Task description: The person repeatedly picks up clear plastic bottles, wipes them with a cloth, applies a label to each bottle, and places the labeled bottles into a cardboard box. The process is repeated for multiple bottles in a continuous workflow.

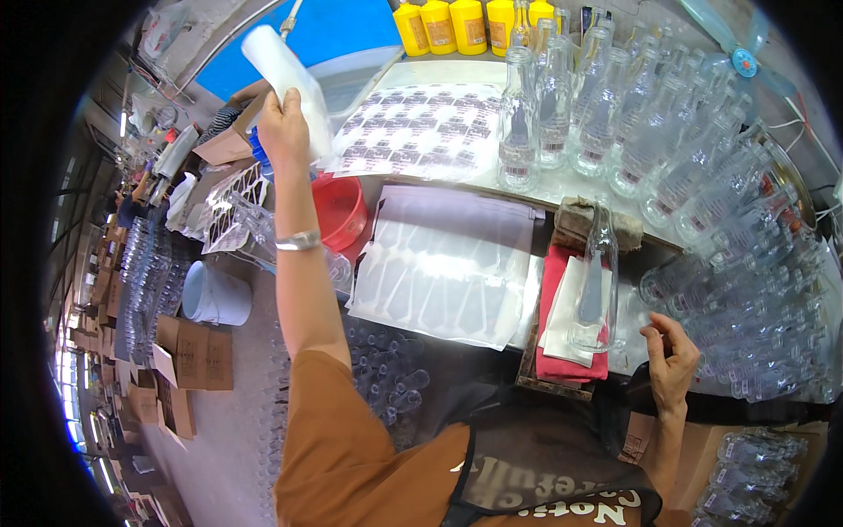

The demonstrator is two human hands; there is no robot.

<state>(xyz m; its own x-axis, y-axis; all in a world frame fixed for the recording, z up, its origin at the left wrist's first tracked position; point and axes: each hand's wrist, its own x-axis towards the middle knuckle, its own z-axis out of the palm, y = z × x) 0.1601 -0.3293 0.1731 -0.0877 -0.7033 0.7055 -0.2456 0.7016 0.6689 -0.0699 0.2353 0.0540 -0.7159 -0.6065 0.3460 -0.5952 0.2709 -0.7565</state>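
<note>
My left hand (285, 127) is raised at the upper left, its fingers wrapped round a smooth white cylinder (266, 54) that tilts up and to the left. What kind of thing the cylinder is, I cannot make out. At the right, my right hand (673, 356) hovers with loosely bent fingers and nothing visible in them. Just left of it, a clear glass bottle (601, 285) lies on a pale cloth (562, 338) over a red cloth (551, 364), its neck against a worn block (575, 224). Sheets with bottle-shaped label film (439, 303) lie left of the cloths.
Many printed clear bottles (518, 132) crowd the bench at the right. A printed label sheet (417, 132) lies at the back, below yellow bottles (439, 26). A red basin (341, 211) stands below my left forearm. Beyond are a white bucket (215, 294) and cardboard boxes (206, 356).
</note>
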